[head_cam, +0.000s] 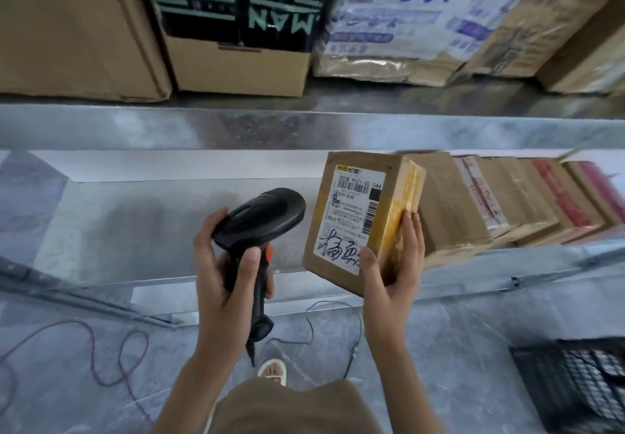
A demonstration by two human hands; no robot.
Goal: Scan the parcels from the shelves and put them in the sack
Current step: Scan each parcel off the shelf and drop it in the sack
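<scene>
My right hand (394, 264) grips a small brown cardboard parcel (358, 220) by its lower right corner, thumb on the white shipping label, fingers along the yellow-taped side. The label faces me, with barcodes and black handwriting. My left hand (223, 278) holds a black barcode scanner (260, 220) by its handle, just left of the parcel; the scanner's head points toward the label. Both are held in front of the lower metal shelf (135, 224). No sack is clearly in view.
A row of brown taped parcels (500, 207) stands on the lower shelf at the right. Large cartons (236, 65) and a printed white parcel (406, 27) fill the upper shelf. A black mesh basket (581, 383) sits on the floor at lower right; cables (101, 349) trail across the floor.
</scene>
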